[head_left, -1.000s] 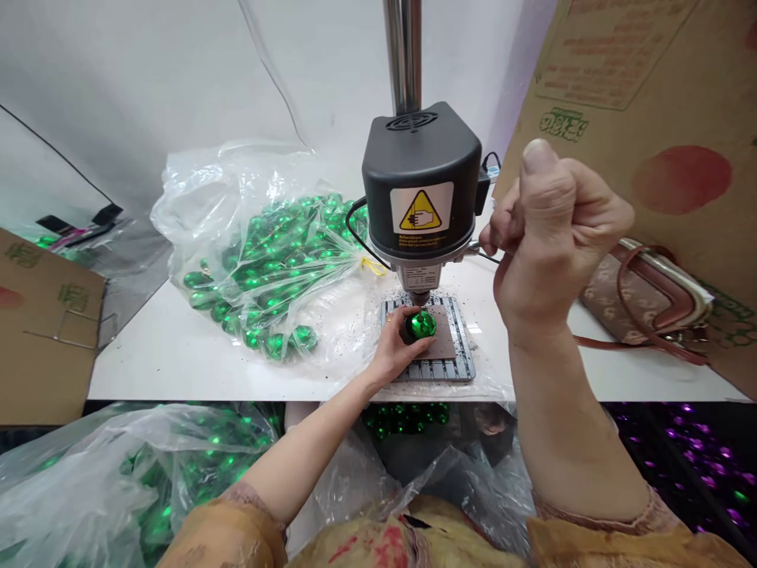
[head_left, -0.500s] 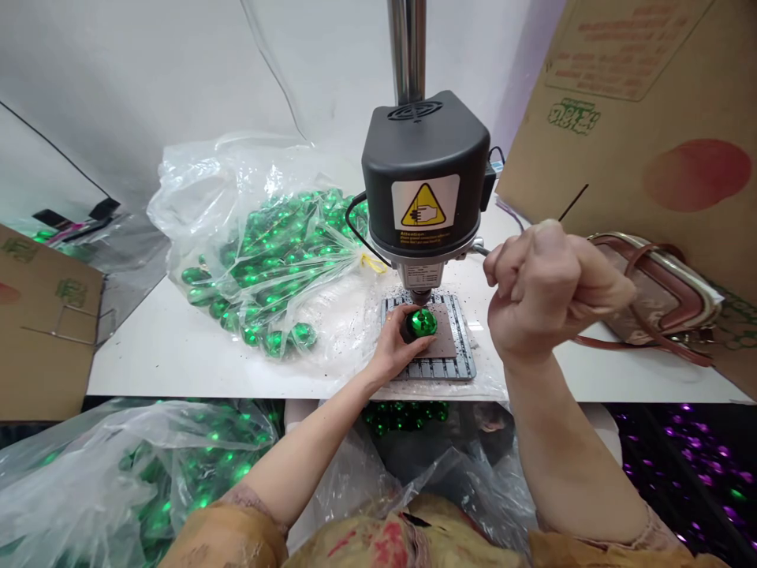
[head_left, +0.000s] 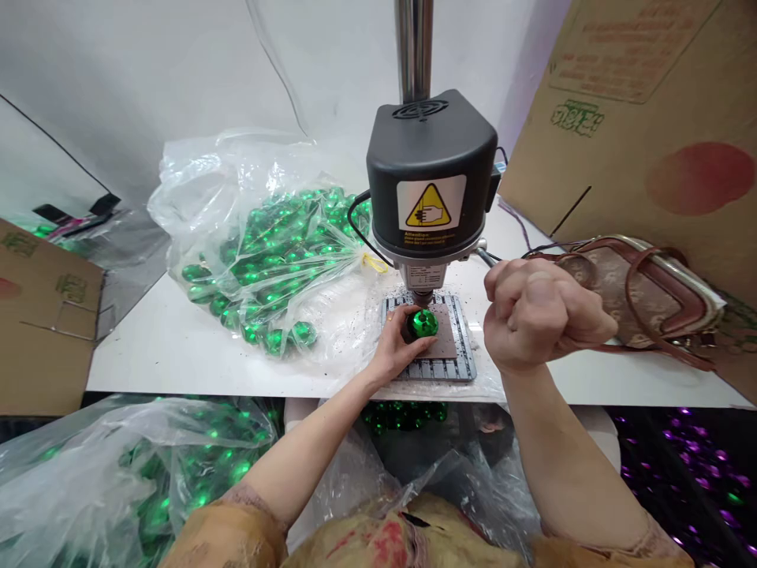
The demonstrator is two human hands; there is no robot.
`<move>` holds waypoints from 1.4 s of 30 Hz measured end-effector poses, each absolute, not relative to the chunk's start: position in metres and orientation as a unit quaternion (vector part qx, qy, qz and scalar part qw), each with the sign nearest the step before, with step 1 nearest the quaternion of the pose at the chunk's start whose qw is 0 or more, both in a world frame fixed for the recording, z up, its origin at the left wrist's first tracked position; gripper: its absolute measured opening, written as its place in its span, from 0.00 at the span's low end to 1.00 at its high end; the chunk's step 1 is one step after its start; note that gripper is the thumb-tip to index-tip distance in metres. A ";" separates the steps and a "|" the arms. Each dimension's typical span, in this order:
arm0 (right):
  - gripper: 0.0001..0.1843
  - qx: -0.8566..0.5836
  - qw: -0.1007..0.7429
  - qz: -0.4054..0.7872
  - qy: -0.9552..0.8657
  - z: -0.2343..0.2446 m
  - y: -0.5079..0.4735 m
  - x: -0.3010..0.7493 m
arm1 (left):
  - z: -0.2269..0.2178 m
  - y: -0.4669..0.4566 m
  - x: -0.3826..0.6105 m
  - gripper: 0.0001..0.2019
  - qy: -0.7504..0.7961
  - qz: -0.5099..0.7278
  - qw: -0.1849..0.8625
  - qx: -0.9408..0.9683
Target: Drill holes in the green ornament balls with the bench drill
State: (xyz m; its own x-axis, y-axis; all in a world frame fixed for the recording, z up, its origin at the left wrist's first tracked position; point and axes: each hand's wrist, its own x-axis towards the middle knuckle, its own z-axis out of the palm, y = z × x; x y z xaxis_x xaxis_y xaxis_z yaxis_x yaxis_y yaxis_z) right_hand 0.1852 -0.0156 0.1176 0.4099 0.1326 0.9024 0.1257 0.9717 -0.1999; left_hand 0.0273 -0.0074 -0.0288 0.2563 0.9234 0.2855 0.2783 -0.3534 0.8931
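My left hand [head_left: 402, 345] grips a shiny green ball [head_left: 425, 323] between thumb and fingers, on a brown pad [head_left: 445, 341] over the slotted metal base plate [head_left: 464, 367]. Directly above it stands the black drill press [head_left: 434, 170], its chuck [head_left: 423, 298] at the ball's top; whether the bit is inside the ball I cannot tell. My right hand [head_left: 541, 315] is closed in a fist around the press's feed lever [head_left: 486, 254], whose far end is hidden by the fingers.
A clear plastic bag [head_left: 195, 181] of green balls lies left of the press on the white table [head_left: 177, 375]. A brown handbag [head_left: 662, 296] and a cardboard box [head_left: 620, 118] stand at the right. Below the table edge are another bag [head_left: 106, 473] of green balls and purple balls [head_left: 691, 457].
My right fist has come down and slightly left with the lever, and the chuck sits a little lower against the ball. My left hand keeps its hold on the ball.
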 end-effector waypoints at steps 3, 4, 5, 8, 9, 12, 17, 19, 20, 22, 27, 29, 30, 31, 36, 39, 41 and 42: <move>0.23 -0.123 0.830 -0.010 -0.544 0.114 -0.017 0.186 | -0.032 -0.007 0.027 0.27 0.424 0.440 0.367 0.702; 0.24 -0.124 0.832 -0.013 -0.541 0.113 -0.016 0.186 | -0.033 -0.006 0.027 0.26 0.423 0.442 0.365 0.702; 0.24 -0.126 0.833 -0.016 -0.539 0.112 -0.016 0.185 | -0.034 -0.006 0.027 0.26 0.422 0.444 0.364 0.702; 0.26 -0.131 0.832 -0.020 -0.539 0.110 -0.016 0.185 | -0.035 -0.005 0.028 0.26 0.424 0.447 0.367 0.698; 0.26 -0.131 0.832 -0.020 -0.538 0.109 -0.015 0.185 | -0.035 -0.005 0.028 0.26 0.424 0.447 0.368 0.697; 0.26 -0.126 0.832 -0.023 -0.540 0.105 -0.015 0.185 | -0.034 -0.006 0.029 0.26 0.424 0.447 0.370 0.696; 0.27 -0.132 0.833 -0.010 -0.538 0.102 -0.018 0.184 | -0.030 -0.008 0.029 0.26 0.427 0.449 0.379 0.687; 0.27 -0.149 0.835 0.010 -0.530 0.111 -0.020 0.183 | -0.029 -0.008 0.029 0.26 0.429 0.448 0.390 0.681; 0.26 -0.168 0.837 0.029 -0.521 0.120 -0.021 0.182 | -0.029 -0.008 0.030 0.27 0.431 0.447 0.397 0.676; 0.26 -0.239 0.833 0.088 -0.492 0.142 -0.021 0.181 | -0.027 -0.007 0.031 0.28 0.440 0.444 0.411 0.663; 0.22 -0.280 0.807 0.192 -0.483 0.187 -0.009 0.183 | -0.006 -0.023 0.032 0.25 0.503 0.461 0.351 0.641; 0.21 -0.282 0.806 0.201 -0.479 0.192 -0.005 0.183 | 0.002 -0.042 0.028 0.23 0.529 0.444 0.283 0.666; 0.21 -0.284 0.808 0.198 -0.478 0.192 -0.004 0.182 | 0.005 -0.054 0.025 0.23 0.529 0.419 0.258 0.692; 0.21 -0.287 0.808 0.195 -0.477 0.192 -0.005 0.182 | 0.006 -0.066 0.021 0.23 0.516 0.383 0.241 0.728; 0.22 -0.312 0.799 0.172 -0.485 0.189 -0.009 0.182 | 0.000 -0.100 -0.006 0.30 0.382 0.230 0.160 0.881; 0.22 -0.316 0.798 0.153 -0.490 0.189 -0.009 0.183 | 0.005 -0.081 -0.036 0.15 0.492 0.228 0.106 0.833; 0.22 -0.318 0.798 0.144 -0.491 0.190 -0.009 0.183 | 0.012 -0.058 -0.061 0.11 0.616 0.149 0.033 0.773; 0.23 -0.320 0.798 0.141 -0.490 0.190 -0.009 0.182 | 0.016 -0.047 -0.072 0.13 0.666 0.085 -0.001 0.741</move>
